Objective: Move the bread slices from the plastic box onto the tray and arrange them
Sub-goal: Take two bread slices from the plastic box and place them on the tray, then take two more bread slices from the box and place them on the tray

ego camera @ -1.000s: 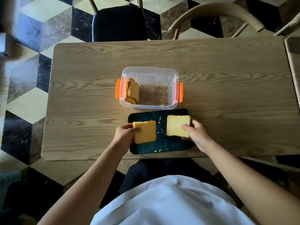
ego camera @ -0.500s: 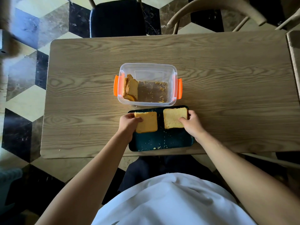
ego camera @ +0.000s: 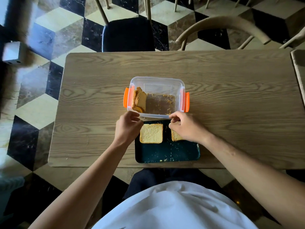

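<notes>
A clear plastic box (ego camera: 157,83) with orange clips stands mid-table; two or three bread slices (ego camera: 140,100) lean upright against its left wall, with crumbs on its floor. Just in front lies a dark teal tray (ego camera: 166,152). One bread slice (ego camera: 151,133) lies flat at the tray's far left. A second slice (ego camera: 175,137) lies to its right, mostly covered by my right hand (ego camera: 185,127). My left hand (ego camera: 127,128) is at the tray's far-left corner, off the bread. Both hands have loosely curled, parted fingers by the box's front rim and grip nothing I can see.
The wooden table (ego camera: 231,104) ends just below the tray. A black-seated chair (ego camera: 127,34) and a curved wooden chair back (ego camera: 221,23) stand at the far side. Another table edge (ego camera: 299,66) is at the right. Crumbs dot the tray's near half.
Both slices were slid to the tray's far edge. My left hand then let go of its slice, and both hands moved up toward the box's front rim.
</notes>
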{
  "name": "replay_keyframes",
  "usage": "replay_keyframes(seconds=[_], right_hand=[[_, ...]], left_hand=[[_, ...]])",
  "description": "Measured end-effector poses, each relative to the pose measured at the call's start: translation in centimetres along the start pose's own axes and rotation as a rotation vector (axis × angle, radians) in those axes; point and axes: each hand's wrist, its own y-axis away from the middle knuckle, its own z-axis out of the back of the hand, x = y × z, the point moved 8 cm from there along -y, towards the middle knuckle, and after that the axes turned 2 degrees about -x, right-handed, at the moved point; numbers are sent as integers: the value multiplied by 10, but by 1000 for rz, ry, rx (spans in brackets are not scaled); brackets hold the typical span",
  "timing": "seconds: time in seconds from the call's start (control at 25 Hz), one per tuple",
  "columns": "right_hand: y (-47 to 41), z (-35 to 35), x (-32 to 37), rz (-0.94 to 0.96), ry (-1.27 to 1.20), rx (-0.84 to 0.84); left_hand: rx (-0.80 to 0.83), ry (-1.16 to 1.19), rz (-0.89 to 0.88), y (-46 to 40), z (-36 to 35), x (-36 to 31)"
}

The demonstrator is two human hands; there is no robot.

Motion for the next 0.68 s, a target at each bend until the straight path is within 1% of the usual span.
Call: replay_keyframes(seconds=[0.08, 0.12, 0.16, 0.24, 0.32, 0.36, 0.52, 0.6, 0.68], right_hand=[[-16, 7, 44, 136, -30, -30], [-28, 10, 61, 172, -48, -55], [-43, 9, 72, 169, -81, -69], [-75, -1, 80, 82, -148, -46], [-106, -20, 75, -5, -137, -18], [-118, -28, 71, -39, -121, -21], [-151, -55, 58, -162, -115, -79], [-159, -62, 58, -182, -102, -90], [-163, -66, 58, -185, -81, -88]], left_hand=[[-42, -12, -101, -10, 14, -29], [-64, -24, -127, -18, 20, -42], [-68, -30, -130, -26, 22, -51], [-5, 4, -68, -42, 16, -61], [72, 90, 31, -50, 3, -61], [83, 123, 78, -51, -1, -58], [29, 232, 192, -50, -3, -41], [-6, 285, 203, -48, -2, -41], [-9, 288, 199, -47, -5, -45]])
